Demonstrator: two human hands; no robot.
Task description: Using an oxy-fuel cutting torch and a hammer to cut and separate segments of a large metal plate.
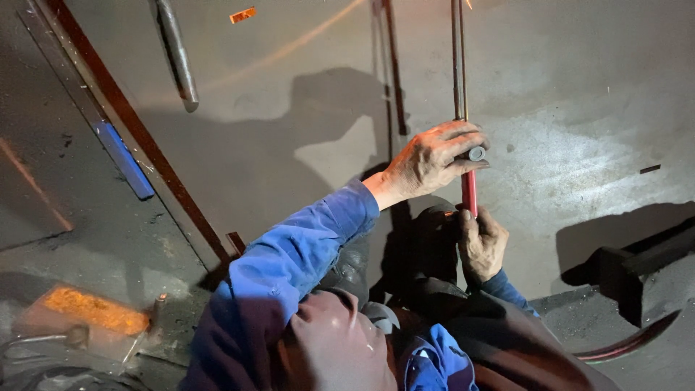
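My left hand (433, 161) is closed around a long thin metal rod (459, 58) that runs up to the top edge of the view. A small grey cylindrical piece (476, 153) shows at my fingertips. Just below it the tool has a red grip (469, 192). My right hand (481, 245) holds the lower end of this red grip, close to my knee. Both arms wear blue sleeves. The tool's lowest end is hidden by my right hand.
A rust-brown flat bar (145, 141) lies diagonally on the grey floor at left, beside a blue strip (124, 161). A round pipe (177, 58) and a thin dark bar (395, 69) lie further up. At right are a dark block (621, 279) and a curved hose (637, 342).
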